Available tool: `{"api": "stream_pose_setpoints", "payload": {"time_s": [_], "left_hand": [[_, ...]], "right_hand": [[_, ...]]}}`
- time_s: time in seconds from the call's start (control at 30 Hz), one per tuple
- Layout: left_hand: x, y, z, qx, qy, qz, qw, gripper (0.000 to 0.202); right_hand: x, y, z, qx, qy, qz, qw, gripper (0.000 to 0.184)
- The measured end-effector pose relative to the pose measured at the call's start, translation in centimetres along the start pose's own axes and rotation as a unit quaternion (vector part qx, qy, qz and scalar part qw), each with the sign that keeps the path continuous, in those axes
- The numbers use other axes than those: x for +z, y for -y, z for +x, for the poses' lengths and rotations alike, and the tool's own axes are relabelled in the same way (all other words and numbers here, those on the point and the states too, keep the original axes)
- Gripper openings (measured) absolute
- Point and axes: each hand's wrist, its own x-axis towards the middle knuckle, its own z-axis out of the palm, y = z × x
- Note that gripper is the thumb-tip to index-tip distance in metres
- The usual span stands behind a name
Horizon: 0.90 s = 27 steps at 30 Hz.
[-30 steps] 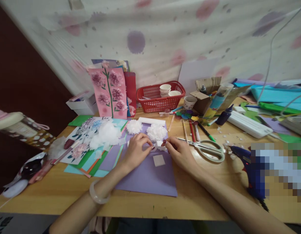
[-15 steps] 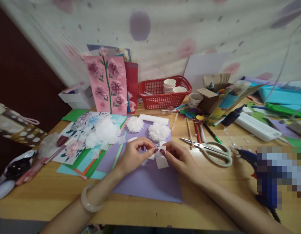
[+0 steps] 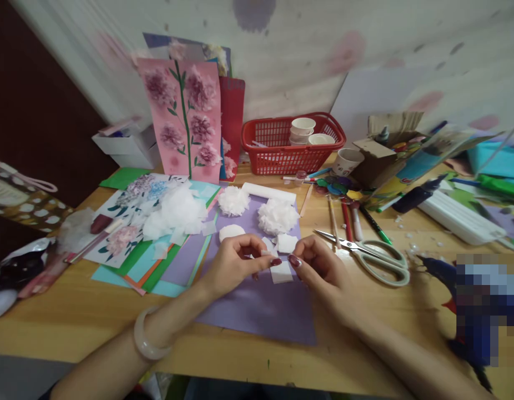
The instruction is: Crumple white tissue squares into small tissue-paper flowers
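My left hand is closed in a pinch, with a small piece of white tissue paper at its fingertips. Just across from it, my right hand has thumb and forefinger brought together; whatever lies between them is too small to make out. Below and behind the fingertips, two stacks of white paper squares lie on a purple sheet. Two ruffled white paper flowers sit farther back, and a flat white disc is partly behind my left hand.
Scissors and pens lie to the right, near a blue glue gun. Loose white tissue is heaped on coloured sheets at left. Behind stand a red basket with paper cups and a pink flower picture.
My hands have moved apart; the fingertips that met at a white piece now have a gap between them. The camera view has tilted down, so the table things appear shifted.
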Motion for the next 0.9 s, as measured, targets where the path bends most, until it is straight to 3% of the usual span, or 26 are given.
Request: {"api": "stream_pose_setpoints", "payload": {"time_s": [0.13, 0.3, 0.53, 0.73, 0.9], "left_hand": [[0.01, 0.10, -0.26, 0.016, -0.023, 0.039, 0.999, 0.031], [0.05, 0.21, -0.67, 0.000, 0.024, 0.024, 0.999, 0.035], [0.12, 0.48, -0.68, -0.035, 0.108, -0.025, 0.993, 0.032], [0.12, 0.31, -0.50, 0.018, 0.069, -0.037, 0.997, 0.023], [-0.41, 0.17, -0.32, 0.024, 0.044, -0.060, 0.997, 0.032]], "right_hand": [[0.03, 0.23, -0.39, -0.045, 0.010, -0.033, 0.998, 0.017], [0.10, 0.22, -0.39, -0.028, 0.055, -0.056, 0.997, 0.016], [0.24, 0.47, -0.05, 0.003, 0.111, -0.044, 0.993, 0.029], [-0.06, -0.11, -0.12, 0.033, 0.106, 0.005, 0.994, 0.027], [-0.44, -0.21, 0.02, 0.033, 0.072, -0.023, 0.997, 0.026]]}}
